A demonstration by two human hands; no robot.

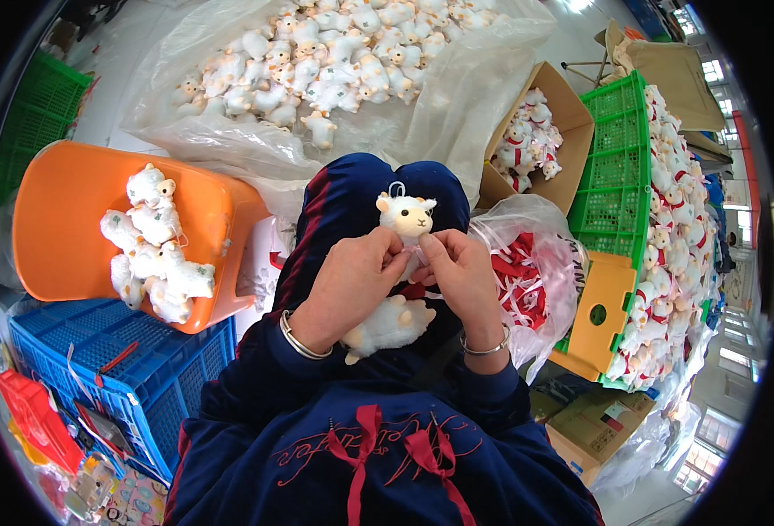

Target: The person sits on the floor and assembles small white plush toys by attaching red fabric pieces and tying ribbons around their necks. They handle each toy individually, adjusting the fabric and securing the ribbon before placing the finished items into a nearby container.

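Note:
A small white plush sheep [404, 216] with a cream face and a loop on its head is held upright over my lap. My left hand [357, 273] is closed at its neck, thumb and fingers pinched on a thin pale ribbon. From the other side my right hand [459, 270] pinches at the same ribbon. The ribbon's ends are mostly hidden by my fingers. A bit of red shows below the neck, between my hands. Under my wrists another white plush toy [391, 328] lies on my lap, its head not visible.
At left, an orange tub [54, 197] holds several plush sheep beside a blue crate [142, 351]. Ahead, a clear plastic sheet [457, 114] bears a heap of them. Right are a bag of red ribbons [527, 280], a cardboard box [571, 127] and a green crate [610, 167] near piled plush.

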